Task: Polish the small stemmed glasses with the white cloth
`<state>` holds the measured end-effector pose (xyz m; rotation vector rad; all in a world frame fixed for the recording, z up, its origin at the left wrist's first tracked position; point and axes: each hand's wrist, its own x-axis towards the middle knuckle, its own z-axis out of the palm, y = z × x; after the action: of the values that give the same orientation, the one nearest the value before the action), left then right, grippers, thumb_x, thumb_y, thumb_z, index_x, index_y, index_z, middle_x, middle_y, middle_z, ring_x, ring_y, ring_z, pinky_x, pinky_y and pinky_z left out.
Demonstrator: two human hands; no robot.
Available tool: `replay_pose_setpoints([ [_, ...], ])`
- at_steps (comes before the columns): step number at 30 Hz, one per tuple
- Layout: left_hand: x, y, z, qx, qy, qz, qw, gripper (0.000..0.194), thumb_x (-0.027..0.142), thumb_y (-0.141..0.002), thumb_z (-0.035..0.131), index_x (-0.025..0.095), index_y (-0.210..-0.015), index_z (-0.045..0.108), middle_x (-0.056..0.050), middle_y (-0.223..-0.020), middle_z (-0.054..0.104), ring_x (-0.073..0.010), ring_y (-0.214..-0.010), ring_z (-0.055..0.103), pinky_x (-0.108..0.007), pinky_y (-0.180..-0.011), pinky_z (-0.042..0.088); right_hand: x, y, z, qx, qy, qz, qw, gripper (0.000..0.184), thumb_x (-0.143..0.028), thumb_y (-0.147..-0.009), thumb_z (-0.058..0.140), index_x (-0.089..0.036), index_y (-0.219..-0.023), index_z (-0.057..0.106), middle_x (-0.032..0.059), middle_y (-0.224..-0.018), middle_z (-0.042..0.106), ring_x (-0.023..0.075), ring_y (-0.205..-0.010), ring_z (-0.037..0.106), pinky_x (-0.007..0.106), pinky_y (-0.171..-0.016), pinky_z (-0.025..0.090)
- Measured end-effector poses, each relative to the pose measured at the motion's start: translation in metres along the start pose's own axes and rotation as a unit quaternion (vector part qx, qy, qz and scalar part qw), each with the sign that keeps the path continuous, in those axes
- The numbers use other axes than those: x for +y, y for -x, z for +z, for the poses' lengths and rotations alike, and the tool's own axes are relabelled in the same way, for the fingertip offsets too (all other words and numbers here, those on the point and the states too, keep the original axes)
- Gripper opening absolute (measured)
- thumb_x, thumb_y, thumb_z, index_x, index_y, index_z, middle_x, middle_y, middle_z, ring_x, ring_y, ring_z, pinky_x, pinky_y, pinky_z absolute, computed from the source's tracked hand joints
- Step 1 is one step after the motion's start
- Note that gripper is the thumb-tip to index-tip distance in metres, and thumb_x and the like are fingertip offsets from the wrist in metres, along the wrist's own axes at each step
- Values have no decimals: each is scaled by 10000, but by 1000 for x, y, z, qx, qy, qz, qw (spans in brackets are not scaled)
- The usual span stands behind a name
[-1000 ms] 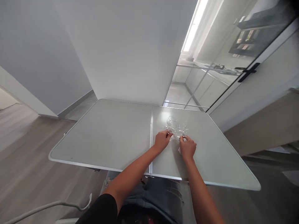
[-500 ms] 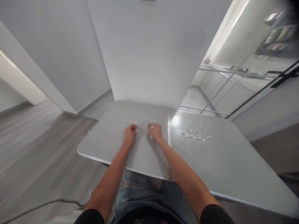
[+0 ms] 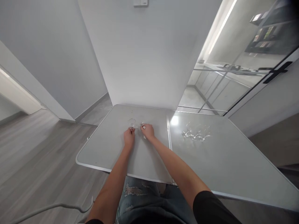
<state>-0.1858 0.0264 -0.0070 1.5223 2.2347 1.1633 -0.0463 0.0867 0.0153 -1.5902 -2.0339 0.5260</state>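
On the left part of the grey table (image 3: pixel 105 149), my left hand (image 3: pixel 129 137) pinches a small clear stemmed glass (image 3: pixel 132 122) low down, with its round rim upward. Just to the right, my right hand (image 3: pixel 148 131) is closed, its fingertips on another small clear glass (image 3: pixel 142 123) that is mostly hidden. A small white thing (image 3: pixel 145 137) shows under my right palm; its kind is unclear. The two hands are a short gap apart.
Several clear stemmed glasses (image 3: pixel 196 136) are grouped on the table's right part, past a metal seam (image 3: pixel 168 130). A white wall (image 3: pixel 142 62) stands at the back edge. A glass-paned door (image 3: pixel 215 84) is at the right, and a pale cable (image 3: pixel 58 205) at lower left.
My right hand has come closer to my left. The glass in my left hand shows its rim more clearly. The view has tilted up slightly; the grouped glasses have stayed put.
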Motion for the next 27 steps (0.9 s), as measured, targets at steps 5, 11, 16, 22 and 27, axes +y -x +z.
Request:
replay_pose_setpoints([
  [5, 6, -1, 0, -13, -8, -11, 1000, 323, 372, -953, 470, 172, -1091, 683, -117, -877, 763, -236, -821, 722, -300, -751, 485, -4, -1, -8, -8, -29, 1, 1000, 269, -367, -942, 569, -207, -1002, 777, 102, -1008, 780, 231, -953, 711, 275, -810, 478],
  [11, 20, 9, -13, 13, -45, -48, 998, 467, 460, -852, 621, 176, -1223, 597, -79, -829, 738, -285, -871, 708, -342, -767, 498, 10, 22, -39, -1, -80, 49, 996, 406, -513, -818, 734, -211, -1089, 742, 94, -1026, 773, 234, -953, 700, 280, -805, 486],
  [16, 66, 70, -7, 99, -30, -48, 993, 404, 471, -881, 614, 200, -1173, 548, -25, -834, 675, -217, -744, 645, -306, -688, 462, 76, 106, -100, 74, -193, 73, 976, 324, -549, -842, 662, -240, -839, 760, 21, -823, 767, 192, -768, 685, 269, -755, 484],
  [22, 175, 120, 91, -153, 109, 137, 973, 146, 319, -880, 639, 210, -968, 601, -38, -938, 692, -178, -823, 653, -300, -795, 473, 198, 153, -188, 255, -101, 220, 936, 337, -476, -820, 615, -184, -920, 750, 79, -822, 757, 227, -720, 670, 311, -744, 480],
  [27, 231, 106, 170, -224, 146, 119, 956, 425, 343, -797, 773, 184, -1139, 577, -119, -1211, 670, -249, -1125, 633, -342, -919, 462, 270, 131, -229, 264, -27, 315, 911, 622, -396, -711, 707, -113, -1265, 674, 189, -1103, 739, 301, -1012, 679, 356, -869, 500],
])
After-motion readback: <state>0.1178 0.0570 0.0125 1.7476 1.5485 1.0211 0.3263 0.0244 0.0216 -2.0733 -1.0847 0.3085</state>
